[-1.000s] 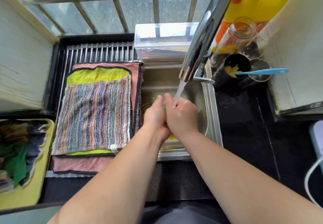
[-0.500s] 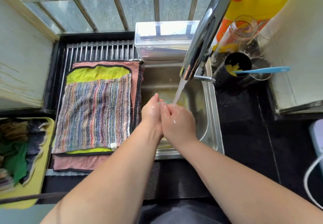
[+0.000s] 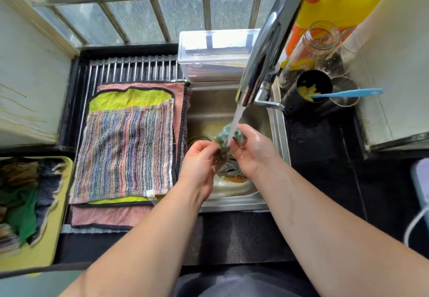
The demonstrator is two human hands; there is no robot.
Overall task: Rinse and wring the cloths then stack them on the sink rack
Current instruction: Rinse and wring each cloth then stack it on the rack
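Head: green cloth (image 3: pixel 221 137) between left hand (image 3: pixel 200 160), right hand (image 3: pixel 253 148).

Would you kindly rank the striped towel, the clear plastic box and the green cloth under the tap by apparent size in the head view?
Largest: striped towel.
Then: clear plastic box.
Smallest: green cloth, bunched up, so its full size is unclear.

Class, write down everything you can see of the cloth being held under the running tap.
The cloth is a wet rag, teal-green with pale flecks on top and greyish in the folds hanging below. It looks like soft, absorbent fabric. It is bunched and crumpled, not spread out, and held above the sink basin. The left hand pinches its left side and the right hand grips its right side. The water stream from the tap lands on its top.
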